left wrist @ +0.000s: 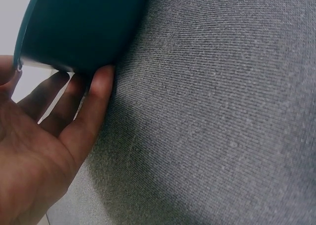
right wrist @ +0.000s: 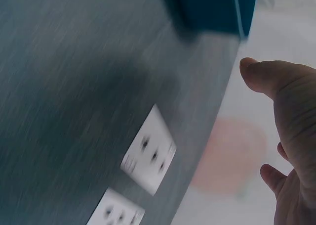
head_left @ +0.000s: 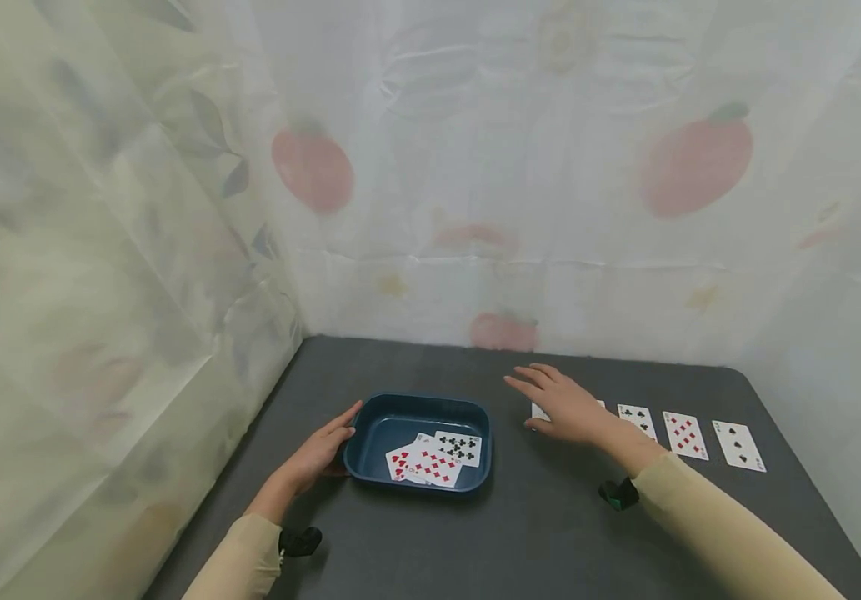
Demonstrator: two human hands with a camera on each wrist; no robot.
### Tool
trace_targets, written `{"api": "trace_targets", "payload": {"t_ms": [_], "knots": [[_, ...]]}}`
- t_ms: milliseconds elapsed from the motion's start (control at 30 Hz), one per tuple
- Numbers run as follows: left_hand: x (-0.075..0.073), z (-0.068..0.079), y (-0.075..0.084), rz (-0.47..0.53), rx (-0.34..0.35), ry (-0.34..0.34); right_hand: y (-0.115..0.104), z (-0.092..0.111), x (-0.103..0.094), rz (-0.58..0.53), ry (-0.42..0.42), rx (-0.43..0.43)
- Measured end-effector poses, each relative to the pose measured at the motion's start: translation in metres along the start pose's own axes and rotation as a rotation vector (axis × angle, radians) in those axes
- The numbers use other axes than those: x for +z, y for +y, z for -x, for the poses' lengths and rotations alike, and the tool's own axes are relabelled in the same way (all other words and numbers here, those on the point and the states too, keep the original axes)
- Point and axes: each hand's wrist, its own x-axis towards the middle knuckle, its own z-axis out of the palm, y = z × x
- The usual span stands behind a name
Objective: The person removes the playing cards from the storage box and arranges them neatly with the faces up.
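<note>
The tray (head_left: 377, 447) is dark blue, teal up close. In it, white cards bear red hearts (head_left: 397, 464), red diamonds (head_left: 438, 467) and black pips (head_left: 468, 447). Among the white row cards, one (head_left: 686, 435) shows red diamonds, two (head_left: 636, 418) (head_left: 739, 447) black pips. The table (head_left: 535, 525) is dark grey, finely ribbed. The back sheet (head_left: 505, 208) is white with red fruit (head_left: 313, 171); the left sheet (head_left: 100, 283), pale yellow-green with grey leaves (head_left: 208, 118). Sleeves (head_left: 730, 525) are beige.

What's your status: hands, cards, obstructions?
Left hand touching tray; right hand open, empty. Some cards in tray, others on table. Head view: right hand partly hides table cards.
</note>
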Motion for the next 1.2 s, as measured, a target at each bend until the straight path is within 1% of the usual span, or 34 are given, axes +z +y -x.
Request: {"api": "trace_targets", "payload": {"t_ms": [133, 233, 467, 700, 967, 1033, 1200], "knots": [[0.000, 0.001, 0.000, 0.001, 0.002, 0.000, -0.023, -0.020, 0.004, -0.013, -0.019, -0.060], [0.000, 0.001, 0.001, 0.003, -0.001, 0.004, -0.035, -0.032, 0.008, -0.021, -0.030, -0.099], [0.000, 0.002, 0.002, 0.002, -0.004, 0.007, -0.060, -0.053, 0.016, -0.032, -0.065, -0.167], [0.001, 0.002, 0.002, -0.005, -0.006, 0.007, -0.078, -0.064, 0.023, -0.031, -0.124, -0.193], [0.000, 0.000, 0.001, -0.005, -0.003, 0.008, -0.089, -0.073, 0.034, -0.016, -0.195, -0.236], [0.001, 0.000, 0.001, -0.004, 0.000, 0.008, -0.091, -0.075, 0.038, -0.007, -0.213, -0.247], [0.001, 0.001, 0.001, -0.002, 0.002, 0.009, -0.095, -0.077, 0.049, 0.055, -0.249, -0.266]]}}
